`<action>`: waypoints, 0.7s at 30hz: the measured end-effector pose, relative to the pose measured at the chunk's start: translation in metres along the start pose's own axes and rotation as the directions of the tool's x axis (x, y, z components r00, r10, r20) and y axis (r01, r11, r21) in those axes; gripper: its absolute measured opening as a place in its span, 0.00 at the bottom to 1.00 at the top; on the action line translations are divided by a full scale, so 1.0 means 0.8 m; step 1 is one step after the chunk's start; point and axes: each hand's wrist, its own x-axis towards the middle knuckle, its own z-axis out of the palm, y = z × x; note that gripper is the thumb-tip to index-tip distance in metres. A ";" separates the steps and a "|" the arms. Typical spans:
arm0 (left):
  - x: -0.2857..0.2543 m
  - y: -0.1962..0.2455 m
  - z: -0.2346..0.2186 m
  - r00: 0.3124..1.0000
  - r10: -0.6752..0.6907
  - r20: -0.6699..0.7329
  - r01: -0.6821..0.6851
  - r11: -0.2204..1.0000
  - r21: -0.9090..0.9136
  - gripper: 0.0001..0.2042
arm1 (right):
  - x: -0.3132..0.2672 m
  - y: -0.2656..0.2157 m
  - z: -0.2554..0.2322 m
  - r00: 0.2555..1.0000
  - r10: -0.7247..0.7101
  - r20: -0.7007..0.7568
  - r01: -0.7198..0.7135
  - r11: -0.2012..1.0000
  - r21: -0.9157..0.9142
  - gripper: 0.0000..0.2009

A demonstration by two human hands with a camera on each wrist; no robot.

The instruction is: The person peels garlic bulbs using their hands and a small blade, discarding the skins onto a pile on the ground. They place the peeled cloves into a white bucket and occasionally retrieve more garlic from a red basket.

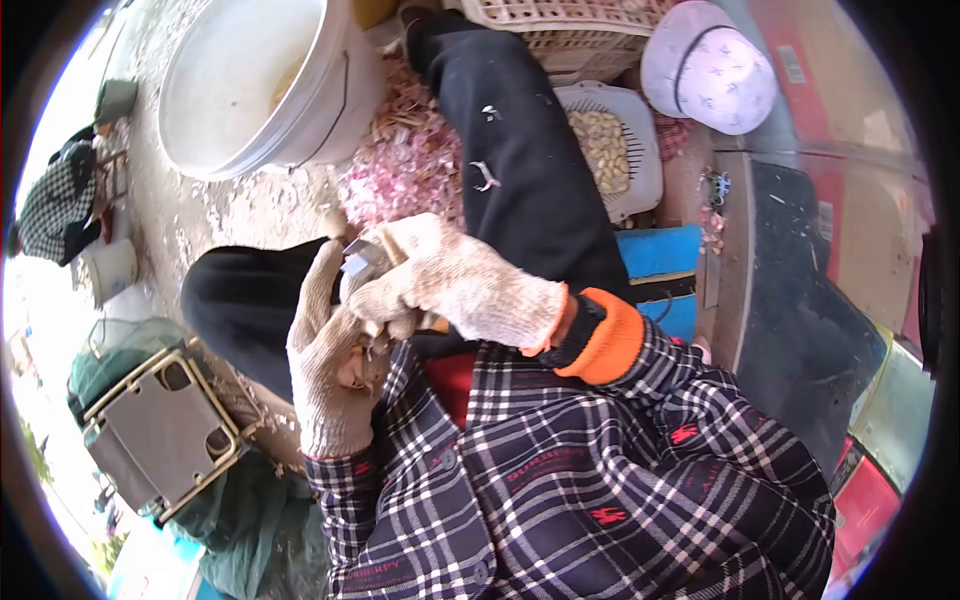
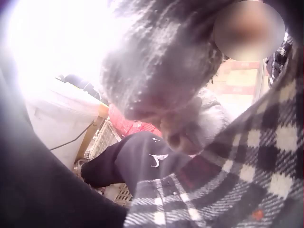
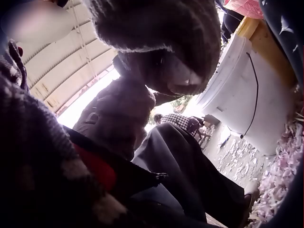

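Note:
Both hands wear pale knitted gloves and meet above the lap in the head view. My left hand (image 1: 332,365) curls its fingers around garlic, mostly hidden by the gloves, with dry pale bits (image 1: 356,370) showing at the palm. My right hand (image 1: 455,280) comes in from the right and grips a small grey metal tool (image 1: 362,262) with a bright flat face, held against the left fingers. The tool's exact kind cannot be told. In both wrist views the gloves are dark or blurred and cover what is held.
Pink garlic skins (image 1: 410,165) lie heaped on the ground between the legs and a large white bucket (image 1: 350,110). Peeled cloves (image 1: 600,150) fill part of a white basket (image 1: 645,160) beyond the right leg. A folded chair (image 1: 160,430) stands at left, a crate (image 1: 570,40) ahead.

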 end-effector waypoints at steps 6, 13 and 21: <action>0.002 0.015 0.002 0.999 0.037 -0.033 -0.042 0.985 -0.166 0.30 | 0.016 -0.007 0.004 0.930 0.148 -0.336 0.002 0.913 0.407 0.02; 0.035 0.013 -0.009 0.985 0.074 -0.154 -0.078 0.997 -0.020 0.19 | 0.037 -0.020 0.015 0.985 -0.160 -0.066 0.098 0.831 -0.548 0.09; 0.051 0.025 -0.043 0.998 -0.038 0.043 0.056 0.832 -0.552 0.26 | 0.113 -0.074 -0.028 0.901 -0.408 0.145 0.392 0.911 0.123 0.17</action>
